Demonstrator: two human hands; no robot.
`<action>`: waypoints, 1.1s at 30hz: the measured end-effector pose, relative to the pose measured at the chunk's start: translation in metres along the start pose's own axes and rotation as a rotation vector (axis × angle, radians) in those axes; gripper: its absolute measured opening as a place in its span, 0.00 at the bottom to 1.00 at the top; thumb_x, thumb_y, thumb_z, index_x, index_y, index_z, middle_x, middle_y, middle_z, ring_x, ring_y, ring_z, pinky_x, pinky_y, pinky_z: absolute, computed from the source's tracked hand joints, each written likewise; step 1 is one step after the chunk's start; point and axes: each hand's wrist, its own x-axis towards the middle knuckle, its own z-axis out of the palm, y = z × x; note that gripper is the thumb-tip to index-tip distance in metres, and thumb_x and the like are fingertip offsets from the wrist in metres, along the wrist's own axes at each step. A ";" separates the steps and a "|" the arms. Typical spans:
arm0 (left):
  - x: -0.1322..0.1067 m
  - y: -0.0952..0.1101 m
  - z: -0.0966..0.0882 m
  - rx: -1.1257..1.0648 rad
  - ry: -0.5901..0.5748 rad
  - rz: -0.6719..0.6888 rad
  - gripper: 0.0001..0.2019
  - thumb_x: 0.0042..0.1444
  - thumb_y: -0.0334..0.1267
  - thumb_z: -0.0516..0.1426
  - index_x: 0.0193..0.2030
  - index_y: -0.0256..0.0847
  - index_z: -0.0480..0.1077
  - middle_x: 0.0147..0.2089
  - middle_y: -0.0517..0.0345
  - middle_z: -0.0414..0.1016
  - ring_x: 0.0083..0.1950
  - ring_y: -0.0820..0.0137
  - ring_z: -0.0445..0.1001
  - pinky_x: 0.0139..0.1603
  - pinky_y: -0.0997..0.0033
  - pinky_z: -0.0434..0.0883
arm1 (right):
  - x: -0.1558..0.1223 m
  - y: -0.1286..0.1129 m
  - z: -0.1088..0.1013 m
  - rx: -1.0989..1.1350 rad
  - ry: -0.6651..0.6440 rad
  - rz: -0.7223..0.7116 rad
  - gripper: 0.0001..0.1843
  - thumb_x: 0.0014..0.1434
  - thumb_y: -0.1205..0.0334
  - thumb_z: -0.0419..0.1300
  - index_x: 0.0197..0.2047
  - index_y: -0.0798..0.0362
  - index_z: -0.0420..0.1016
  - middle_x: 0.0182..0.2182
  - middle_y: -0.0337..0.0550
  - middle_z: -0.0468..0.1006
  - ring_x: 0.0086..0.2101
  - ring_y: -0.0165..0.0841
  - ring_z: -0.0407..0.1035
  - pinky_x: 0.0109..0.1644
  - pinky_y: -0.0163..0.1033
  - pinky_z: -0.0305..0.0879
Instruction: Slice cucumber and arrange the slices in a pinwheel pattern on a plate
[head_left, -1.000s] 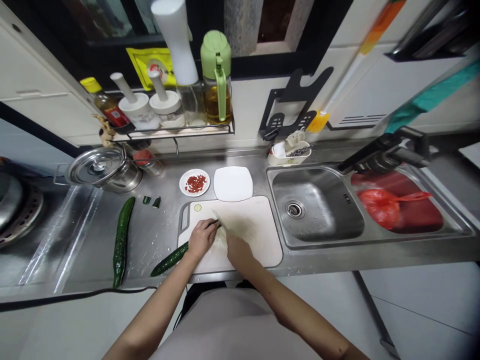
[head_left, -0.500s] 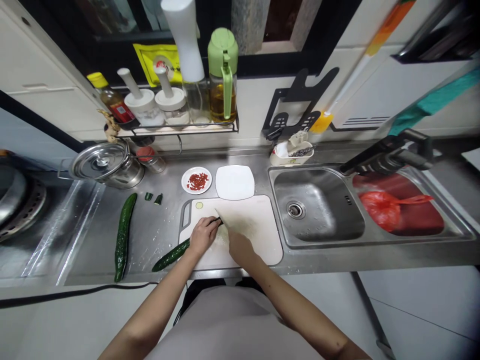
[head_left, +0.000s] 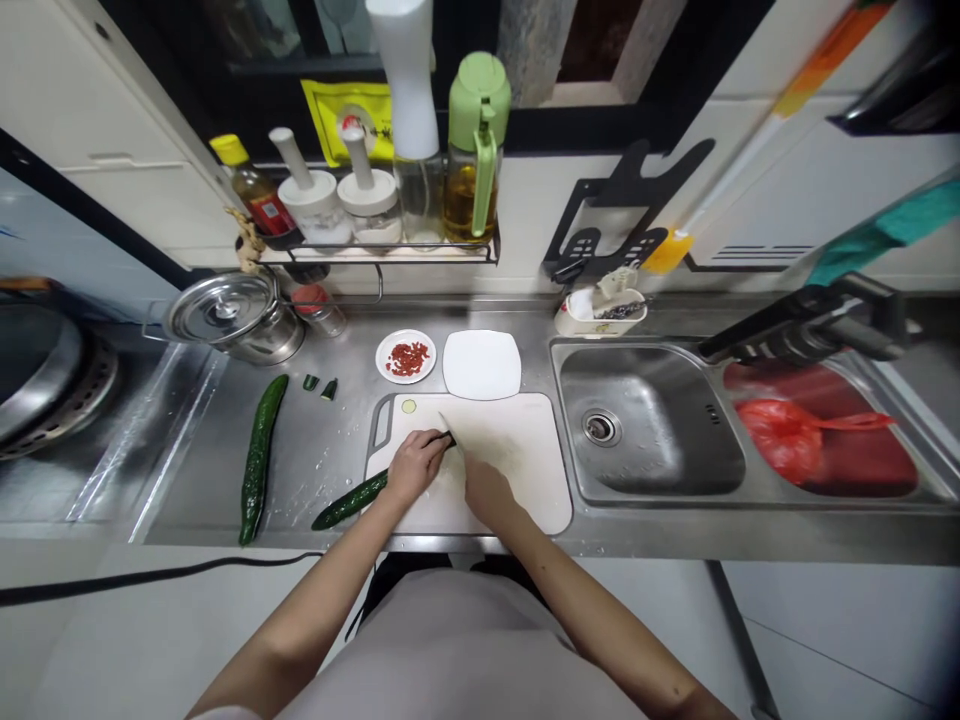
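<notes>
Clasping cucumber [head_left: 351, 502], the left hand [head_left: 415, 466] sits by the knife [head_left: 451, 428] the right hand [head_left: 487, 494] grips; bare board [head_left: 536, 440] nearly reaches the sink [head_left: 566, 420].

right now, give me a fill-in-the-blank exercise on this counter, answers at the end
The left hand holds a cucumber, and the right hand grips a ____.
The round plate holds chopped pieces coloured ____.
In the picture, the sink lies to the ____ of the cutting board.
The bottle at the rack's left end has a ____ cap.

Missing words: knife; red; right; yellow
</notes>
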 end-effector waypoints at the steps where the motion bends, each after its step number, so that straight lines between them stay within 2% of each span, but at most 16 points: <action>1: 0.000 0.000 0.000 0.000 0.004 0.000 0.13 0.63 0.34 0.52 0.49 0.46 0.75 0.48 0.52 0.75 0.47 0.66 0.71 0.47 0.63 0.74 | 0.001 0.001 0.000 -0.001 -0.005 -0.004 0.27 0.62 0.75 0.45 0.64 0.59 0.59 0.45 0.56 0.77 0.47 0.38 0.73 0.47 0.38 0.66; 6: -0.001 -0.002 0.002 0.006 0.010 0.000 0.12 0.62 0.34 0.53 0.49 0.46 0.76 0.49 0.53 0.75 0.47 0.66 0.71 0.47 0.63 0.73 | 0.003 0.001 -0.001 0.004 -0.023 -0.007 0.27 0.63 0.74 0.44 0.65 0.59 0.57 0.47 0.58 0.77 0.48 0.38 0.72 0.48 0.39 0.65; 13: -0.001 -0.004 0.003 0.007 -0.004 0.003 0.14 0.62 0.32 0.53 0.50 0.47 0.75 0.49 0.54 0.75 0.47 0.65 0.71 0.48 0.62 0.73 | 0.008 -0.003 0.003 -0.008 -0.005 0.013 0.22 0.63 0.74 0.45 0.59 0.59 0.62 0.43 0.55 0.78 0.47 0.38 0.73 0.46 0.38 0.65; 20: 0.000 -0.003 0.001 0.020 -0.010 -0.003 0.13 0.62 0.33 0.53 0.50 0.47 0.75 0.49 0.54 0.76 0.47 0.66 0.70 0.47 0.64 0.73 | 0.009 -0.005 0.004 -0.012 0.011 0.021 0.23 0.63 0.75 0.45 0.60 0.59 0.59 0.44 0.55 0.77 0.48 0.37 0.72 0.45 0.36 0.64; 25: -0.001 -0.002 0.001 0.011 0.001 -0.010 0.12 0.63 0.34 0.52 0.48 0.46 0.76 0.48 0.54 0.76 0.47 0.66 0.71 0.46 0.64 0.72 | 0.012 0.000 0.005 0.034 0.028 0.017 0.19 0.63 0.75 0.44 0.56 0.58 0.61 0.42 0.54 0.77 0.44 0.36 0.73 0.41 0.36 0.63; 29: -0.001 0.002 0.000 -0.011 -0.006 -0.061 0.12 0.64 0.36 0.52 0.47 0.46 0.76 0.47 0.54 0.77 0.47 0.66 0.71 0.48 0.64 0.71 | 0.012 0.009 0.003 0.041 0.081 -0.003 0.17 0.62 0.73 0.45 0.54 0.58 0.62 0.40 0.53 0.77 0.41 0.37 0.73 0.39 0.36 0.61; 33: 0.002 0.007 -0.008 -0.098 -0.027 -0.159 0.11 0.63 0.38 0.53 0.48 0.46 0.75 0.46 0.55 0.77 0.48 0.65 0.72 0.51 0.63 0.70 | 0.004 0.017 0.000 -0.052 0.138 -0.023 0.16 0.63 0.73 0.45 0.51 0.56 0.65 0.40 0.51 0.76 0.40 0.37 0.72 0.38 0.37 0.60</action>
